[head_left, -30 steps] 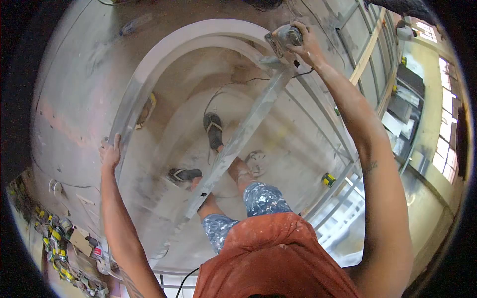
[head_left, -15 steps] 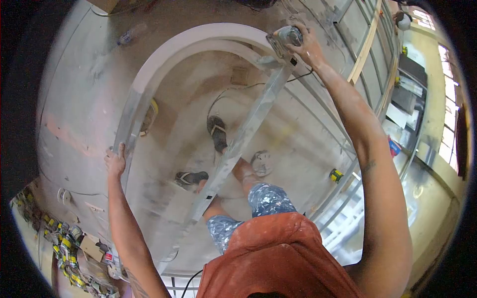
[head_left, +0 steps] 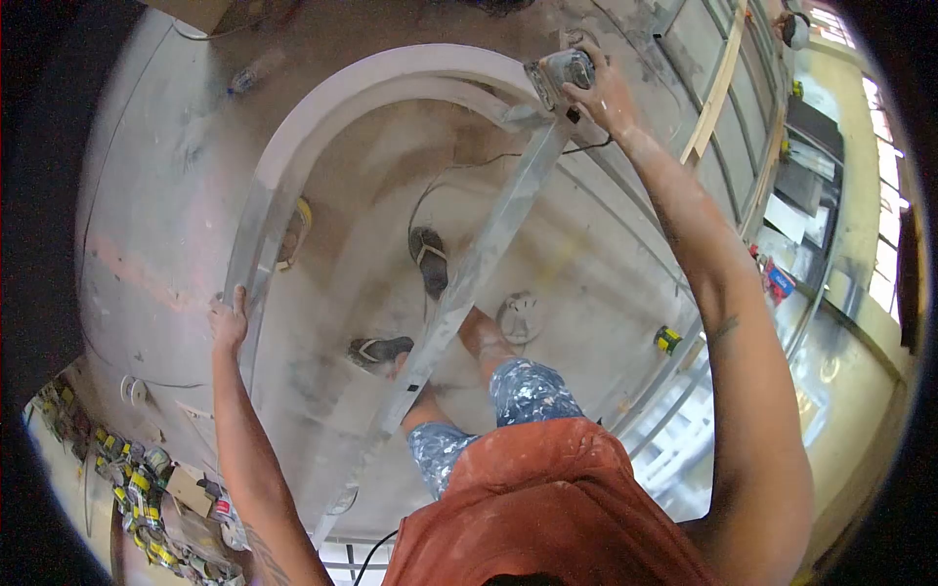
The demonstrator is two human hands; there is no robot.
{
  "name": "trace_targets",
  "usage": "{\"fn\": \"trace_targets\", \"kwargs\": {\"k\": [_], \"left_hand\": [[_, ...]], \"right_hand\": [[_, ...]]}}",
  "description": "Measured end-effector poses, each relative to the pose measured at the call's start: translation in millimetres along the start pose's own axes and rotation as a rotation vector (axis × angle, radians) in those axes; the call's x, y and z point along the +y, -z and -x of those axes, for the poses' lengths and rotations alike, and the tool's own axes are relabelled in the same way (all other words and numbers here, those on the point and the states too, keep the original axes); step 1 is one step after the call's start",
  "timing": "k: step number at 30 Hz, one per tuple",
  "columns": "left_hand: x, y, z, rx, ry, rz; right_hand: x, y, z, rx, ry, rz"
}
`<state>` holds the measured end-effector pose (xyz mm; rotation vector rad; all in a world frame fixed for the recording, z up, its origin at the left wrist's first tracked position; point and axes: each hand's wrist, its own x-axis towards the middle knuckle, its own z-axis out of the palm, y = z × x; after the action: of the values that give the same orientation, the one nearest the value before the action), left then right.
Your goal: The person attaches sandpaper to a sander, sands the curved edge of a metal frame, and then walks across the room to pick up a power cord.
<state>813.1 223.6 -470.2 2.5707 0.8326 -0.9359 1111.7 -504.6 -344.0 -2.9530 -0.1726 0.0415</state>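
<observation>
Right hand (head_left: 607,100): grip closed round dusty, boxy grey power sander (head_left: 567,73) at upper-right end of pale, arched, grey-sided frame (head_left: 391,73). Left hand (head_left: 229,324): grip clasping frame's lower left side.

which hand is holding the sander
The right hand: it grips the corded sander at one end of the pale arch. The left hand holds only the grey side bar.
</observation>
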Motion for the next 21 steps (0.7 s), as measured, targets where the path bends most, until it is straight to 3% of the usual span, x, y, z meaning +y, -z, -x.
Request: {"fn": "trace_targets", "kwargs": {"k": [9,15,21], "left_hand": [[8.1,4.7,11.2,-0.023,0.060,0.010],[-10.8,-0.1,-2.1,0.018,-0.019,-0.040],[-2.8,6.3,9.7,-0.008,0.003,0.014]], "right_hand": [[-1.9,-5.8,-9.4,0.071,-0.014,-0.045],[4.1,-4.7,-1.1,0.135,-0.089,-0.068],[-12.0,0.4,2.2,0.073,-0.129,0.002]]}}
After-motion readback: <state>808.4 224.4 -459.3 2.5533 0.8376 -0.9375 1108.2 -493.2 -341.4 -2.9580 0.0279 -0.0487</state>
